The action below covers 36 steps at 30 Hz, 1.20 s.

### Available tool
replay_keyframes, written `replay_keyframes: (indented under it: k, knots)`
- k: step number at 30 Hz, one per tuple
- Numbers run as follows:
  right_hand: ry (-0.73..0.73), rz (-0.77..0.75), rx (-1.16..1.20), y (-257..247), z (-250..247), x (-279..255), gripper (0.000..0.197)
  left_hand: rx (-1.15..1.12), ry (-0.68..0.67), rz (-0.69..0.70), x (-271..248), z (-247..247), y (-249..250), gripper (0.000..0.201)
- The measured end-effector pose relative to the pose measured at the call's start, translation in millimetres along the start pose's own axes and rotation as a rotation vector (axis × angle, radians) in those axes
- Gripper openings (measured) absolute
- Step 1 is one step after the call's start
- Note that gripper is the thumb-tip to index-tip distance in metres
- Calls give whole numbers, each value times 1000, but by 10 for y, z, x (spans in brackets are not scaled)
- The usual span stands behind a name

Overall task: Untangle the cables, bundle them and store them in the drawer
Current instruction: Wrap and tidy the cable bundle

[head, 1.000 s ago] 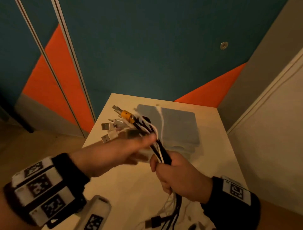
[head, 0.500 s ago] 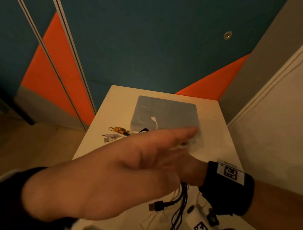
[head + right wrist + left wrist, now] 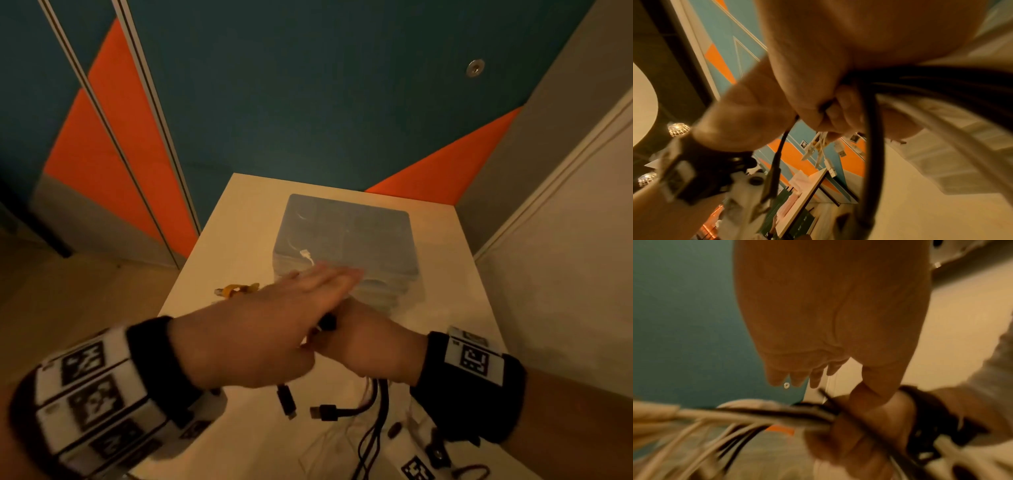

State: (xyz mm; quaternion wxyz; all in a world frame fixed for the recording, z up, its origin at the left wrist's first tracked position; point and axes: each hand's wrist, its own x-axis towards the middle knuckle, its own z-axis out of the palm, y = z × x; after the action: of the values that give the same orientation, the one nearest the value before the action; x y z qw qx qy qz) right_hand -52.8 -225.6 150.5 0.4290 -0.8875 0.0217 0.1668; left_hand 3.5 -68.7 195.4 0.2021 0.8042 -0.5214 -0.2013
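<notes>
Cable bundle (image 3: 375,404): mixed black and white cables, gathered in one fist above the near half of a small white table (image 3: 219,260). Loose ends hang below the fist toward the near edge; two black plugs (image 3: 323,412) show there, side by side. Other ends fan out to the left past the hands, among them a yellow-collared connector (image 3: 236,289) and several white USB plugs (image 3: 826,155), seen from the right wrist view.

Right hand (image 3: 368,344): fingers curled tight round the bundle, clenched on it, thumb side toward the far end.

Left hand (image 3: 260,329): flat, fingers straight and together, laid across the top of the right hand; it grips nothing. The left wrist view shows the palm with fingers extended above the cables.

Grey plastic drawer box (image 3: 346,240): stands on the far half of the table, just beyond the fingertips. One white cable end (image 3: 306,255) lies on its top, near the front edge.

Both wrists carry black bands with printed marker tags (image 3: 474,359).

Background: teal and orange wall panels (image 3: 308,102).
</notes>
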Motion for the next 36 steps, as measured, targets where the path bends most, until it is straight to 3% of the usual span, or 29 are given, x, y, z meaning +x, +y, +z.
replay_keyframes:
  k: [2, 4, 8, 14, 17, 21, 25, 27, 30, 32, 36]
  knots:
    - [-17, -3, -20, -10, 23, -1, 23, 139, -22, -78, 47, 89, -101, 103]
    - [-7, -4, -7, -38, 25, -28, 13, 234, -1, -102, 47, 181, -157, 94]
    - [37, 10, 35, -49, 1, -37, 10, 274, 109, -94, 63, 143, -231, 32]
    - [87, -33, 179, -91, -65, -59, 8, 99, 154, -178, 32, -7, -223, 21]
    - [79, -33, 190, -89, -71, -96, 14, 39, 201, -197, 10, -68, -204, 26]
    - [78, -40, 232, -92, -70, -128, 6, -50, 256, -228, 1, -101, -185, 31]
    - [117, -60, 259, -130, -54, -138, 27, -225, 350, -224, -12, -131, -186, 34]
    - [188, -100, 309, -153, -57, -146, 7, -287, 395, -196, -11, -149, -168, 33]
    - [321, -151, 377, -223, -110, -159, 30, -383, 500, -157, -6, -164, -120, 23]
    - [363, -207, 421, -305, -183, -185, 30, -432, 542, -128, -11, -156, -88, 18]
    - [462, -297, 485, -466, -325, -221, 31, -642, 552, -29, -17, -156, 91, 47]
